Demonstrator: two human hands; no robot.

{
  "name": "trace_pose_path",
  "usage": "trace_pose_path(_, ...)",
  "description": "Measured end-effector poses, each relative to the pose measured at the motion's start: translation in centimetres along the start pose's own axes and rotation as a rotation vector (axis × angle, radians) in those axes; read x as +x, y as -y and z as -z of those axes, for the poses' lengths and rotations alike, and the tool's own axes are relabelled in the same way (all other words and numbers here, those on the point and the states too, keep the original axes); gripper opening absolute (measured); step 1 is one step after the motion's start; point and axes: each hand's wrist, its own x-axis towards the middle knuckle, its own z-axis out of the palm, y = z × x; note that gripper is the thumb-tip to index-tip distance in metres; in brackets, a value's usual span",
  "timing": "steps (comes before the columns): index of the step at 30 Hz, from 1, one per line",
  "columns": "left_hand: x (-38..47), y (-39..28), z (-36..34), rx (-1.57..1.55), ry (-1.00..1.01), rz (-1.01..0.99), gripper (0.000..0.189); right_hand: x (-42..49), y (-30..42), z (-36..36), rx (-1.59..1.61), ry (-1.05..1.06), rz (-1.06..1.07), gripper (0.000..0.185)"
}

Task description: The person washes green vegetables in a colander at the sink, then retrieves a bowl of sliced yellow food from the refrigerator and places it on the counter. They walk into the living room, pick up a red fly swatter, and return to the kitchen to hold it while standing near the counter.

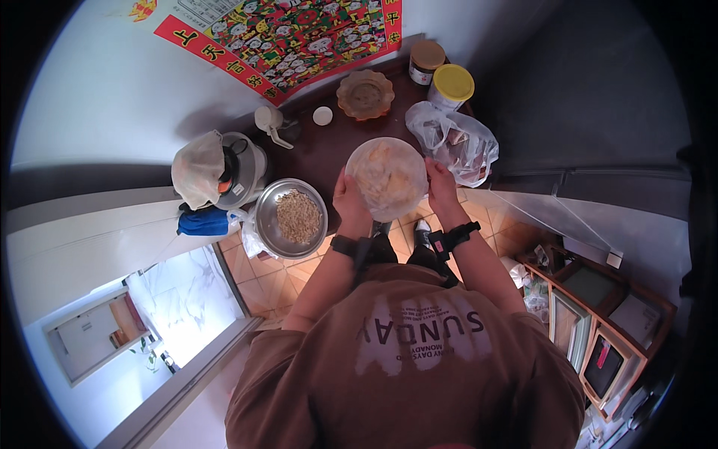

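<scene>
A round translucent container with pale, yellowish contents is held up between both hands, near the front edge of a dark red tabletop. My left hand grips its left rim, and my right hand grips the right rim. What the contents are cannot be told. To the left, a steel bowl holds many small light-brown pieces, perhaps nuts or seeds. Behind the container stands an amber scalloped glass dish. A clear plastic bag with reddish things inside lies just right of the container.
At the back right stand a brown-lidded jar and a yellow-lidded can. A small white lid and a white pump dispenser are at the back left. A cloth-topped appliance stands left, above a blue cloth.
</scene>
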Motion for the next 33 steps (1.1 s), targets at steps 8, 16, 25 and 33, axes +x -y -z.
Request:
trace_pose_path(8,-0.2,-0.9,-0.6,0.086,-0.006,-0.105,0.035,-1.4,1.1,0.0,-0.065,0.039,0.038,0.018)
trace_pose_path(16,0.0,0.2,-0.1,0.177,-0.064,-0.223,0.029,-0.5,0.4,-1.2,-0.375,-0.109,0.526,0.010)
trace_pose_path(25,-1.4,-0.1,-1.3,0.136,-0.116,-0.178,0.021,-1.0,2.3,-1.6,-0.913,-0.086,1.013,0.016)
trace_pose_path(33,0.1,-0.7,-0.6,0.581,-0.118,-0.508,0.021,-2.2,4.1,-2.6,-0.946,0.001,0.832,0.012)
